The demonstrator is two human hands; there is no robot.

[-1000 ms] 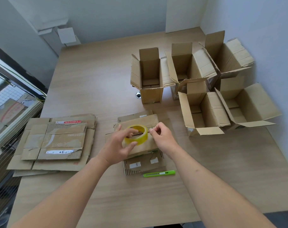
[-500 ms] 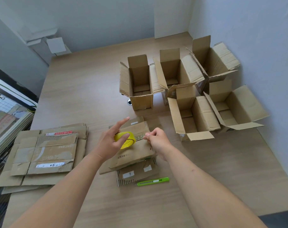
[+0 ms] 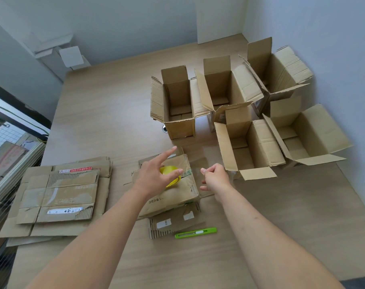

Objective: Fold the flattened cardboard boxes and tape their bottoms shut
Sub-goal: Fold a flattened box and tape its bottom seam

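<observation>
Two hands over the box [image 3: 173, 197]: left [image 3: 156, 176] grips the tape roll [image 3: 170, 176], right [image 3: 216, 178] pinches tape.

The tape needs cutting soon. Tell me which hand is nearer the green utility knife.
Right. The right hand hangs above and slightly right of the green utility knife; the left hand sits farther up-left, on the yellow tape roll.

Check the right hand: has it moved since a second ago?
Yes. The right hand went rightward, from over the box to past its right edge, away from the tape roll.
</observation>
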